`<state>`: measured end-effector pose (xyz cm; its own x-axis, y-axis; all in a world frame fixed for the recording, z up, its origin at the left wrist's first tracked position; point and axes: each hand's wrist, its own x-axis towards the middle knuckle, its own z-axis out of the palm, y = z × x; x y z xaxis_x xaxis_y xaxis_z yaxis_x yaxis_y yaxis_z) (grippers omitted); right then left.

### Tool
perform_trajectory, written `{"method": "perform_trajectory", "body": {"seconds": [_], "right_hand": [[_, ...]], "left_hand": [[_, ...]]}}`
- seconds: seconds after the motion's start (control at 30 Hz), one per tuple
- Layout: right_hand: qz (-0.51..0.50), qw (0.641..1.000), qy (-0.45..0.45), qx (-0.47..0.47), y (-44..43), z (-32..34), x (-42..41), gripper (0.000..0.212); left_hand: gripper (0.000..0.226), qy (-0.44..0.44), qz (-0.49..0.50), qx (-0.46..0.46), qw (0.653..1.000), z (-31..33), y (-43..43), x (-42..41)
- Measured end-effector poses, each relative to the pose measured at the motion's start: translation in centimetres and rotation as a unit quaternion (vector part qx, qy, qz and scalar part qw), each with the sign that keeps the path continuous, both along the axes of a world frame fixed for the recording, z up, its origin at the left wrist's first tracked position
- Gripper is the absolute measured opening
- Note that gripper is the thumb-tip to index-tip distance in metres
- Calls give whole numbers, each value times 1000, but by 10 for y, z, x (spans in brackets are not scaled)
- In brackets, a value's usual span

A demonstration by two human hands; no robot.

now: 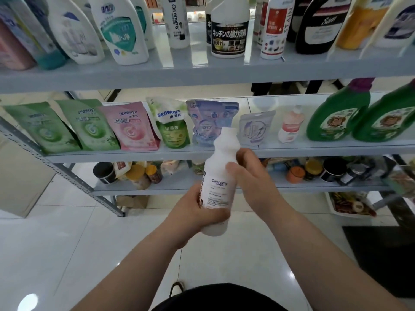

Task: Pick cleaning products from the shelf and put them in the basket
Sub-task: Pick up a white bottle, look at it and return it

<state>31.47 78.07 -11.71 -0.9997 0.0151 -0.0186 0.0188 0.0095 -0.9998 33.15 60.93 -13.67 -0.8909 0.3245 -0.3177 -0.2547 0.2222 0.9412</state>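
A: One white bottle [219, 176] off the shelf [202, 72] — held out in mid-air, upright with a slight tilt, in front of the middle level.

B: Gripped how?

A: Starting from the left: left hand [202, 212] wrapped round the lower body, thumb across the front. Then right hand [251, 176] closed on the shoulder, thumb on the label side, fingers curled behind.

B: So clamped from both sides. And the basket?

A: Nowhere in view. Cannot tell whether loaded with anything, or merely sitting below the frame.

B: Counts as picked, then, not placed.

A: Seems so — first half of one pick done, drop-off pending.

B: Plenty left on the boards?

A: Plenty. Left to right along the middle level: green pouches [45, 129], a pink pouch [130, 129], more pouches, then green jugs [336, 117] at the far right. Up top, a full row of bottles, including a twin bottle [178, 21] matching the held one.

B: Probably far from finished, judging by that stock.
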Motion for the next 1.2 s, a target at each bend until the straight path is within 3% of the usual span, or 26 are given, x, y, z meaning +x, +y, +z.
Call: {"method": "perform_trajectory", "body": {"seconds": [0.07, 0.17, 0.2, 0.3, 0.47, 0.5, 0.63, 0.8, 0.87, 1.0, 1.1, 1.2], "right_hand": [[-43, 995, 42, 85, -2, 11, -10, 41], [-44, 987, 55, 142, -7, 32, -25, 37], [-42, 974, 65, 211, -9, 36, -31, 39], [-38, 894, 109, 432, -18, 47, -48, 40], [31, 768, 196, 609, -47, 62, -61, 40], [41, 753, 226, 616, -53, 64, -61, 43], [69, 764, 358, 533, -82, 73, -59, 30], [76, 726, 405, 551, -114, 71, -74, 38], [60, 744, 369, 554, -127, 69, -81, 45], [-7, 822, 192, 536, -153, 67, -99, 68], [-37, 913, 151, 377, -168, 63, -105, 70], [-12, 982, 121, 148, -183, 50, -105, 36]], "left_hand": [[67, 83, 29, -94, 992, -3, -14, -5], [71, 169, 35, -150, 973, -10, -36, -15], [73, 189, 34, -173, 966, -12, -44, -19], [75, 226, 15, -219, 949, -16, -65, -34], [71, 220, -41, -173, 959, -10, -104, -56], [73, 214, -59, -155, 963, -10, -113, -61], [76, 182, -143, -101, 968, -8, -151, -76], [74, 170, -173, -83, 966, -11, -184, -85], [75, 172, -148, -93, 969, -14, -192, -87], [76, 166, -73, -76, 980, -16, -203, -92], [83, 169, -54, -46, 983, -10, -210, -99], [79, 153, -59, 50, 985, -1, -209, -107]]}}
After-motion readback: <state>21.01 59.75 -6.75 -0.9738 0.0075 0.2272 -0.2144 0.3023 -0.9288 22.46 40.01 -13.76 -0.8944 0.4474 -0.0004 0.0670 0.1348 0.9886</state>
